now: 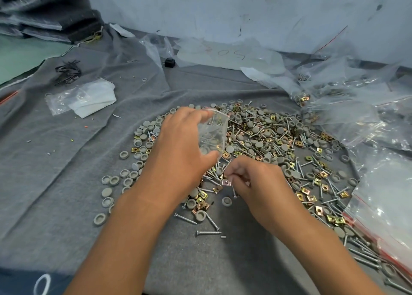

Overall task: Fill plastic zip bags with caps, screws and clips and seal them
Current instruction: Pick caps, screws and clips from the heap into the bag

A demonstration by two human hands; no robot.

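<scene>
We see a small clear zip bag (213,134) held above the far-left part of the parts heap, already carrying a few screws and what looks like a grey cap inside. Its plastic is crumpled and glossy. The bag's long axis runs roughly away from us, with one end at the far side near the fingertips and the other by the thumb; which end is the mouth we can't make out through the glare.

Left hand (180,147) reaches forward palm-down, fingers and thumb curled round the bag's left edge, clamped on it.

Right hand (252,183) sits just nearer and to the right, knuckles up, fingertips bunched together and pinching a brass-coloured clip (227,182) just above the cloth.

The heap (267,143) is mixed: round grey caps (107,192), silver screws (208,232) and square yellow-zinc clips, spread over a grey cloth (66,161). Filled bags (356,116) pile up along the right side, red zip strips visible. A flat stack of empty bags (89,98) lies far left.
</scene>
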